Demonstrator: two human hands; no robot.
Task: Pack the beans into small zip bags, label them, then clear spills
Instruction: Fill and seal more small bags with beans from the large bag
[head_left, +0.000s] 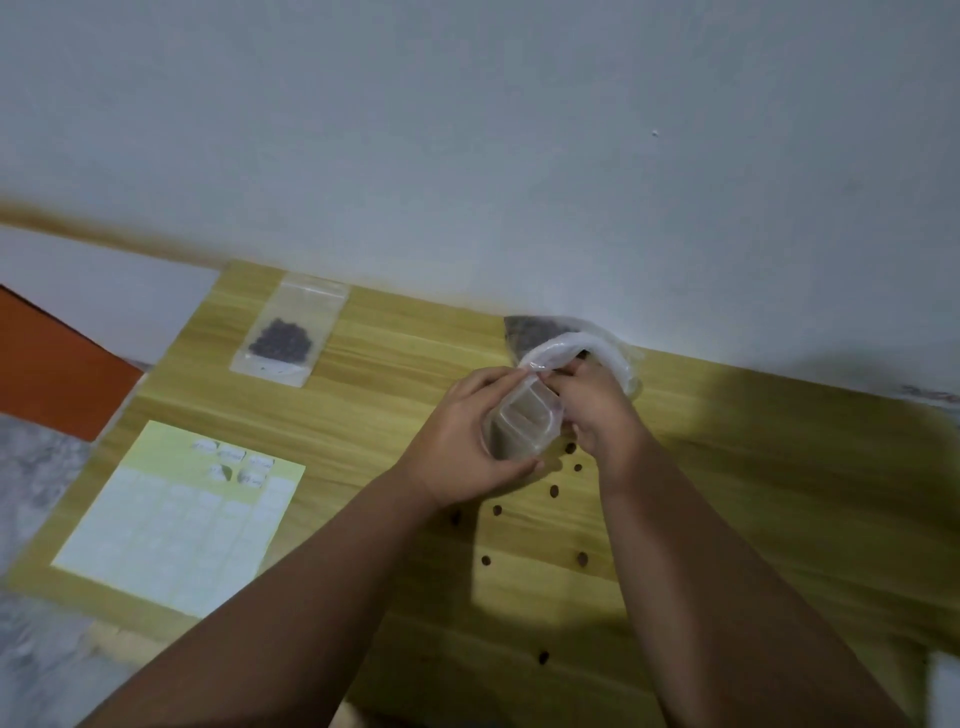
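Observation:
A small clear zip bag (522, 426) is held above the wooden table (395, 374) between both hands. My left hand (462, 441) cups its side and bottom. My right hand (597, 400) pinches its top edge on the right, fingers at the mouth. Just behind the hands lies a large plastic bag of dark beans (540, 335), against the wall. A filled zip bag of beans (288, 332) lies flat at the far left of the table. Several loose beans (553, 491) are scattered on the table under and in front of my hands.
A yellow-backed sheet of white labels (176, 519) lies at the near left, with a few peeled stickers near its top. An orange surface (47, 374) and grey floor show past the left edge. The white wall runs along the table's far side.

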